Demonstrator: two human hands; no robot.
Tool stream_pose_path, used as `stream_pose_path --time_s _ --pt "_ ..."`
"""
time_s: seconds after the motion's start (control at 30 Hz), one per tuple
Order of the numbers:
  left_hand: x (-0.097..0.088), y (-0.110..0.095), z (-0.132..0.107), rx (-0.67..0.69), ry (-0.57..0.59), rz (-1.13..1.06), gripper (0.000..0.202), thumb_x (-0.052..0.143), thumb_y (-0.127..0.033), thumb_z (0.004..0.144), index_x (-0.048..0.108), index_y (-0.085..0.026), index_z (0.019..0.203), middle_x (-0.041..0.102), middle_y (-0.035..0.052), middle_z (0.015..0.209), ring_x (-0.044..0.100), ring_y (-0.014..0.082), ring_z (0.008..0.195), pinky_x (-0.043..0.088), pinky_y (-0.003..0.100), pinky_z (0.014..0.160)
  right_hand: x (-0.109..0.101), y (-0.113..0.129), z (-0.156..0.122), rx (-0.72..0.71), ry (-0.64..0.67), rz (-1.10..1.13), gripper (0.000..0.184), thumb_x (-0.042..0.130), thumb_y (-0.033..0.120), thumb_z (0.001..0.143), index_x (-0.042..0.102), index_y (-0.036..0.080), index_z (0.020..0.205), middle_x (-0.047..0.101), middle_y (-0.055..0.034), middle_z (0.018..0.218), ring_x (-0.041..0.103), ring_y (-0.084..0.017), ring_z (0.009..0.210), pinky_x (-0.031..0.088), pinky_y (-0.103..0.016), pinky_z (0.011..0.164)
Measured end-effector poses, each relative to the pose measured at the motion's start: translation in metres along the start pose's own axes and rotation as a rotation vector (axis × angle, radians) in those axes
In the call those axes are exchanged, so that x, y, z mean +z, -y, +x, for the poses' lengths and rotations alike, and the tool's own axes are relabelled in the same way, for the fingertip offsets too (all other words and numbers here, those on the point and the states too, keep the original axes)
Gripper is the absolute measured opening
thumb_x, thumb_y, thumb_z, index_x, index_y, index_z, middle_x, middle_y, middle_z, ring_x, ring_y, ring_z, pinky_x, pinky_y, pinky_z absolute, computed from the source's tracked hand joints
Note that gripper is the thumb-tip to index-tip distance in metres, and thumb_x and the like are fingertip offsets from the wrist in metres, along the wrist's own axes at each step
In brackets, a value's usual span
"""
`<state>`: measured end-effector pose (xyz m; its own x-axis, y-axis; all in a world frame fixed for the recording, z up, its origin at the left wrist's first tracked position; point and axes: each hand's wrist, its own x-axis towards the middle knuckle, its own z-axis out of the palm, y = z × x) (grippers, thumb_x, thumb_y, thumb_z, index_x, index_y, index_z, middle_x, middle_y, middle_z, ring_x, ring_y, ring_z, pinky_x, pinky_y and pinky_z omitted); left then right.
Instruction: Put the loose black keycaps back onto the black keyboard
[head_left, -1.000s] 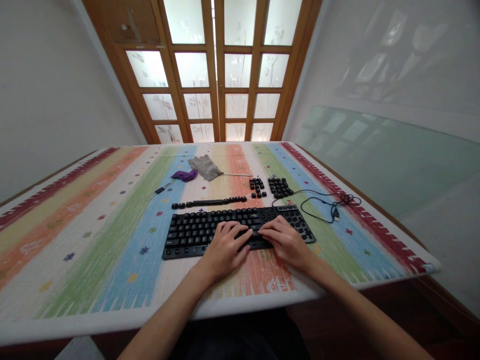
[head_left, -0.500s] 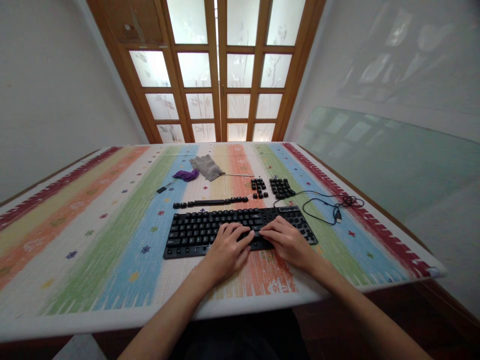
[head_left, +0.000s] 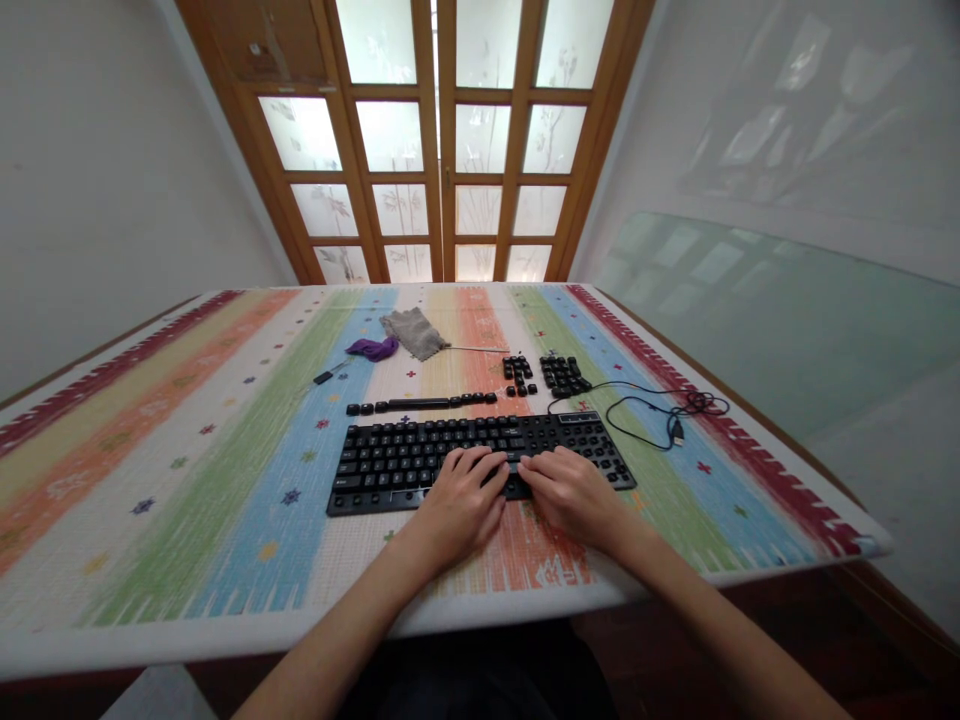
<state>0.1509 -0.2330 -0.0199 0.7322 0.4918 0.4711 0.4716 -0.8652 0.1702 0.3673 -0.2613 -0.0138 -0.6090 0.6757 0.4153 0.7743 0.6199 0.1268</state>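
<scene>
One black keyboard is lying on a stripy surface, pretty much right in front of the person, so call that the clock's centre. Left hand is at about 6 o'clock, fingers curved over the keys; right hand is at roughly 4, fingers bent in with the tips on the board near the left's. Can't tell if either one is gripping anything, since the knuckles block the view. The number pad end looks bare of caps, btw.

Just beyond the far edge at 11 there's a row of loose keycaps, long spacebar included. A small keycap cluster is at 1, and a bigger keycap cluster sits closer to 2. Between 2 and 3 you've got the looped USB cable. Purple bundle and grey cloth are around 11, and a black-handled tool is at 10.
</scene>
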Motion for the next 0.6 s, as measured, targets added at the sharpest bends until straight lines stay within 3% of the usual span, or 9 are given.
stream_pose_path --time_s 0.3,0.47,0.6 --pt "0.005 0.0 -0.004 0.008 0.004 0.032 0.038 0.057 -0.016 0.091 0.058 -0.012 0.128 0.061 0.0142 0.132 0.051 0.0319 0.124 0.039 0.048 0.105 -0.006 0.016 0.006 0.059 0.149 -0.142 0.017 0.053 0.006 0.082 0.068 0.014 0.087 0.07 -0.0119 0.09 0.057 -0.017 0.06 0.037 -0.032 0.057" --pt "0.008 0.001 -0.006 0.008 0.015 0.052 0.038 0.055 -0.019 0.092 0.057 -0.011 0.13 0.061 0.0144 0.133 0.051 0.0311 0.127 0.04 0.049 0.105 -0.002 0.024 0.005 0.104 0.101 -0.171 0.017 0.054 0.012 0.084 0.07 0.012 0.088 0.071 -0.0137 0.091 0.06 -0.017 0.061 0.04 -0.031 0.056" --pt "0.017 0.003 -0.009 0.04 0.021 0.072 0.038 0.051 -0.02 0.095 0.056 -0.01 0.132 0.055 0.0136 0.144 0.042 0.0288 0.14 0.031 0.047 0.116 0.004 0.028 -0.001 0.119 0.004 -0.142 0.023 0.052 0.016 0.087 0.072 0.01 0.095 0.074 -0.0146 0.099 0.063 -0.017 0.062 0.044 -0.029 0.057"
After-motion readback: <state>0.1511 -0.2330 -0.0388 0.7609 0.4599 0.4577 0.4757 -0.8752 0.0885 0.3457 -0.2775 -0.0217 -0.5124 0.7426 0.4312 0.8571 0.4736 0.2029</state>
